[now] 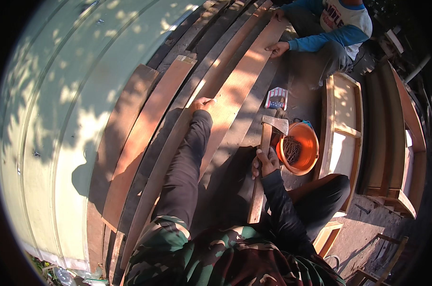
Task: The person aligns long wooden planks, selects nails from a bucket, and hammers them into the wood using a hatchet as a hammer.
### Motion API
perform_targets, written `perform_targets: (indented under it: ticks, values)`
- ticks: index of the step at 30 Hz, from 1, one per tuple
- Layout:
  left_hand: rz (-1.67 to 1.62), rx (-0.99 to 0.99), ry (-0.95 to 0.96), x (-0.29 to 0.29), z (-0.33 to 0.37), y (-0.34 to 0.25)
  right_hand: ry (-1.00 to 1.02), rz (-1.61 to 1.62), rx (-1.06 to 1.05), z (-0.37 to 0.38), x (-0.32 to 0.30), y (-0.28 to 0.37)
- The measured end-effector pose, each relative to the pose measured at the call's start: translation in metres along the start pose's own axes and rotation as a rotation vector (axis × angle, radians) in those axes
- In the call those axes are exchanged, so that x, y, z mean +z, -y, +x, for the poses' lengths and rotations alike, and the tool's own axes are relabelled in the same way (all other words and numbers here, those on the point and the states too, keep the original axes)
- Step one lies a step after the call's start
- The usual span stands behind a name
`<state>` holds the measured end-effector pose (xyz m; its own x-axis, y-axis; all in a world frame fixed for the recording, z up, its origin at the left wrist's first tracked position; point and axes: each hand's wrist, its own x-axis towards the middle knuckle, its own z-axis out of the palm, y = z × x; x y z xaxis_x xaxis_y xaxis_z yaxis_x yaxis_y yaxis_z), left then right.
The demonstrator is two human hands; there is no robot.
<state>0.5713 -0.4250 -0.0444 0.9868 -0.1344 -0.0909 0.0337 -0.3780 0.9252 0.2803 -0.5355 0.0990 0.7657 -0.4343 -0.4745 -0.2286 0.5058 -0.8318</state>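
My left hand (204,104) is closed at the top edge of a long, narrow wooden board (170,152). A small pale spot shows at its fingertips, too small to name. Beside it a wide reddish plank (240,88) slants away. My right hand (266,163) is wrapped round the wooden handle of a hatchet (275,125), its metal head pointing up and to the right, apart from the boards. At the plank's far end, another person's hands (278,48) rest on its edges. An orange bucket (313,151) of brown nails (291,148) stands just right of the hatchet.
Several more planks (147,145) lie left, alongside a pale ridged metal sheet (59,143). A small patterned box (276,98) sits beyond the bucket. Wooden frames (326,128) stand at right, near my bent knee (337,188). The other person (337,28) sits at the far end.
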Motion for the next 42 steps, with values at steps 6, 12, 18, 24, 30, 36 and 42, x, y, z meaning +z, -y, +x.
perform_targets:
  ticks: [6, 12, 18, 24, 30, 36, 42]
  values:
    - [0.062, -0.076, 0.084, -0.010, 0.008, 0.013, -0.342, -0.161, -0.001, 0.043, -0.126, 0.001]
    - [0.002, -0.131, 0.089, -0.014, -0.009, -0.016, -0.214, -0.597, 0.251, 0.082, -0.243, -0.056]
    - [-0.734, 0.034, -0.393, -0.013, -0.022, -0.014, -0.297, -1.526, -0.154, 0.120, -0.260, -0.068]
    - [-0.871, 0.165, -0.365, -0.038, -0.015, -0.037, -0.012, -1.243, -0.456, 0.133, -0.075, 0.045]
    - [-1.046, -0.041, -0.160, -0.060, -0.017, -0.051, 0.190, -0.782, -0.116, 0.184, 0.030, 0.017]
    - [-0.327, 0.006, -0.099, -0.067, -0.011, -0.039, 0.157, -0.416, 0.084, 0.185, 0.044, -0.005]
    - [-0.068, -0.102, 0.129, -0.039, -0.012, -0.024, 0.204, -0.042, 0.053, 0.177, 0.020, -0.042]
